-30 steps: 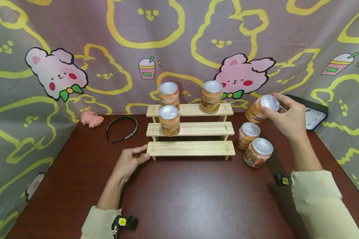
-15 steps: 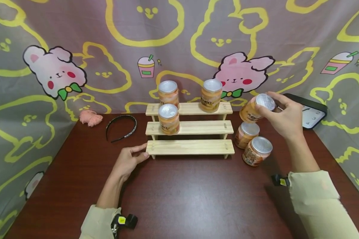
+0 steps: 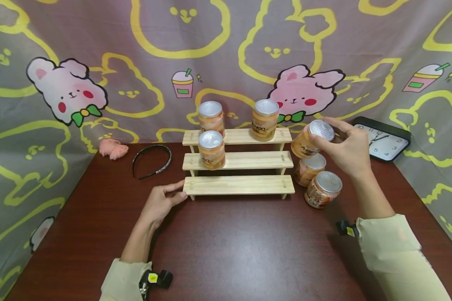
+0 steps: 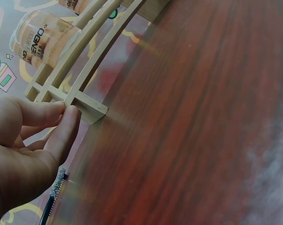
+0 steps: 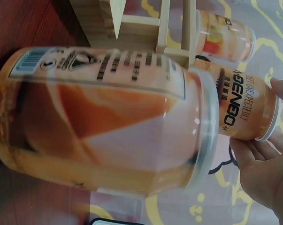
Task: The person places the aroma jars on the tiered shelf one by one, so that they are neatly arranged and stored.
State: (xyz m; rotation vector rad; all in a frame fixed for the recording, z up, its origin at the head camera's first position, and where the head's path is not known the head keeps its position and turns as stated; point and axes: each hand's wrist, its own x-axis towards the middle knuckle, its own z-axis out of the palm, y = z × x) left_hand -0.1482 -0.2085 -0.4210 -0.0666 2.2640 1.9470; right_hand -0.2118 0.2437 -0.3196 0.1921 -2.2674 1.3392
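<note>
My right hand [image 3: 352, 152] grips an orange-labelled can [image 3: 305, 144] with a silver lid, tilted and raised beside the right end of a three-step wooden display rack [image 3: 239, 185]. In the right wrist view, thumb and fingers hold this can [image 5: 244, 103] near its lid. My left hand [image 3: 160, 205] pinches the left end of the rack's lowest step, thumb and finger at its corner [image 4: 68, 101] in the left wrist view. On the top step stand two like cans, one left [image 3: 211, 119] and one right [image 3: 265, 121]. Another can [image 3: 211, 151] stands left on the middle step.
Two more cans, one behind [image 3: 309, 170] and one in front [image 3: 323, 190], stand on the dark table [image 3: 237, 251] right of the rack. A black-framed clock [image 3: 386, 140] lies behind my right hand. A black headband [image 3: 152, 161] and a pink toy [image 3: 113, 149] lie left.
My right hand has carried its can leftward toward the rack, uncovering more of the clock. My left hand keeps its place on the rack's lowest step.
</note>
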